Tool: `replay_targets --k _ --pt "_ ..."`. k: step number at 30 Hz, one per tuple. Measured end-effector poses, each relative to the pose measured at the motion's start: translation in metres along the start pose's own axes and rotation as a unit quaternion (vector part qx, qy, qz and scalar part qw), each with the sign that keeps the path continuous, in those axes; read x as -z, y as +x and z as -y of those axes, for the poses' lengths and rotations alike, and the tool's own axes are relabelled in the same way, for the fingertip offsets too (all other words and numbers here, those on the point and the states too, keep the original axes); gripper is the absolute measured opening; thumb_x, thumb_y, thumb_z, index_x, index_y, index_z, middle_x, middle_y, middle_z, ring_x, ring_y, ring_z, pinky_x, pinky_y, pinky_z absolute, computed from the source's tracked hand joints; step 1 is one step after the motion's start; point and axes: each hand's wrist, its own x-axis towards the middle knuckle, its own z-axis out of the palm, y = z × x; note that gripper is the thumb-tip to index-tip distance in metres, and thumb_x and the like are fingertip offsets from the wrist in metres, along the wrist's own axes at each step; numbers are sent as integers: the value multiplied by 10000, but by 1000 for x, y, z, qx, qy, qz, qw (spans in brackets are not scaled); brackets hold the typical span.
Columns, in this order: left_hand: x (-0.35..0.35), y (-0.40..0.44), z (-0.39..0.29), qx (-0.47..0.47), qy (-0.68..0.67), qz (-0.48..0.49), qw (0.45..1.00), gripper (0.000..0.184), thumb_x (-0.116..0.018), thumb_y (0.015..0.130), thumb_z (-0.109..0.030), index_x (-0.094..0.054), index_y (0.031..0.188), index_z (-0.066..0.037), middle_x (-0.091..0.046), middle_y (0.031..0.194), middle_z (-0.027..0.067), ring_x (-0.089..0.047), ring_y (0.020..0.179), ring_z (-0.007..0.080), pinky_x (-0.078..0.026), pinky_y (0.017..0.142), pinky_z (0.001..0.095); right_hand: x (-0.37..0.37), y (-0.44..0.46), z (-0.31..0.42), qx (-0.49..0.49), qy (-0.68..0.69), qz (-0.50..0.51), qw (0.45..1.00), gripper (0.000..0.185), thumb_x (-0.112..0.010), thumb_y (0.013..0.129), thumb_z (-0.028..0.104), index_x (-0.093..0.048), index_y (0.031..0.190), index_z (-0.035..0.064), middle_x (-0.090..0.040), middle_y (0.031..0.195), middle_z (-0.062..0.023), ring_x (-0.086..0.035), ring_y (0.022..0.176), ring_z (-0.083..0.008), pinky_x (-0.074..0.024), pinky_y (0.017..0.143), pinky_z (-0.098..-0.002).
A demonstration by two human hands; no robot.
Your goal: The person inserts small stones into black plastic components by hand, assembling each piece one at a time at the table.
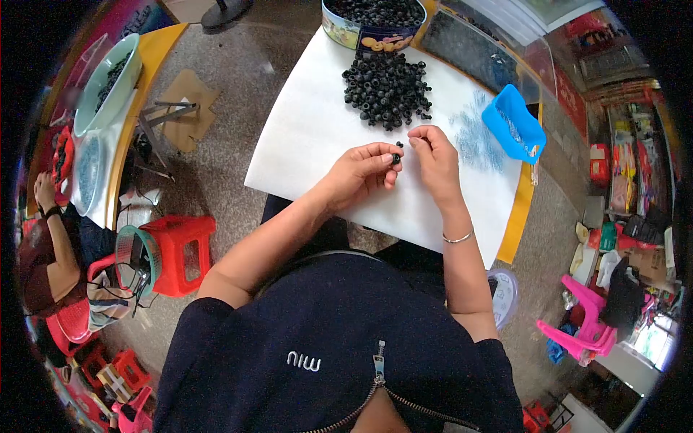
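Note:
My left hand [363,169] pinches a small black knobbed piece [397,156] between thumb and fingertips, above the white sheet [299,108]. Just to its right, my right hand [437,162] has thumb and index finger closed together; whatever they hold is too small to make out. The two hands are a short gap apart. Beyond them lies a heap of small black round pieces [388,88]. To the right, many tiny bluish bits [476,133] are scattered on the sheet beside a blue plastic tray [530,137].
A printed tin [343,32] full of black pieces stands behind the heap. At left, a co-worker's arm [61,245] rests near another table with a pale green basin [130,79]. A red stool [184,252] and a pink chair [595,321] stand on the floor.

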Motion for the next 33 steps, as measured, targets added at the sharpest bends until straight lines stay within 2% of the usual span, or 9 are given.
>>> replay_targets --k 3,6,9,13,19,21,24,28,33 --pt "3 1 2 2 18 -3 1000 199 -521 957 -90 -570 1127 1 -619 935 79 -598 739 117 -516 716 252 -2 -2 -13 69 -88 -11 994 134 -606 852 66 -614 969 0 -614 897 -78 -578 746 -148 -476 694 -270" --pt "2 -1 2 2 34 -6 999 201 -525 955 -88 -568 1130 1 -619 925 78 -598 740 116 -516 718 252 -1 -4 -13 78 -117 -12 990 140 -616 836 55 -630 966 5 -603 899 -83 -585 739 -164 -478 685 -277" --pt "4 -1 2 -8 20 -19 1000 203 -525 955 -96 -562 1129 1 -619 911 75 -598 736 120 -515 712 250 -1 -8 -2 42 -74 12 996 146 -624 803 52 -646 942 18 -603 904 -127 -592 836 -281 -478 744 -359" --pt "0 -4 -1 -60 -52 -23 997 207 -513 963 -114 -545 1131 3 -617 894 72 -596 722 131 -508 688 244 -4 -11 3 64 -94 28 993 160 -646 782 52 -655 940 29 -590 877 -123 -575 843 -289 -463 766 -378" --pt "4 -3 0 -55 -15 1 998 208 -512 962 -110 -551 1129 9 -624 895 70 -591 709 130 -506 694 248 -13 -12 -2 182 -203 16 962 137 -640 778 54 -639 914 44 -556 842 -106 -545 835 -293 -431 743 -386" --pt "5 -2 1 -47 7 -8 999 237 -540 954 -159 -534 1143 -16 -610 895 65 -581 696 129 -494 680 263 -14 -16 3 224 -263 0 939 107 -618 783 42 -619 891 46 -540 835 -102 -538 816 -287 -422 722 -383" --pt "4 -2 1 -42 22 -14 999 238 -549 953 -179 -533 1141 -34 -608 891 60 -582 697 131 -493 673 276 -18 -19 7 224 -298 12 928 82 -593 780 34 -587 861 48 -524 833 -102 -529 815 -283 -415 711 -378" --pt "7 0 3 -45 28 -13 999 210 -547 952 -165 -549 1123 -42 -604 879 55 -583 695 132 -495 677 280 -23 -20 5 190 -268 -5 945 84 -581 772 44 -575 855 45 -521 834 -106 -524 832 -290 -426 742 -392" --pt "2 -3 3 -40 -11 -9 999 194 -513 959 -97 -561 1122 -4 -604 900 60 -584 709 118 -497 697 256 -25 -22 1 173 -214 -54 960 189 -545 805 1 -604 984 17 -565 909 -141 -552 879 -324 -448 777 -407"
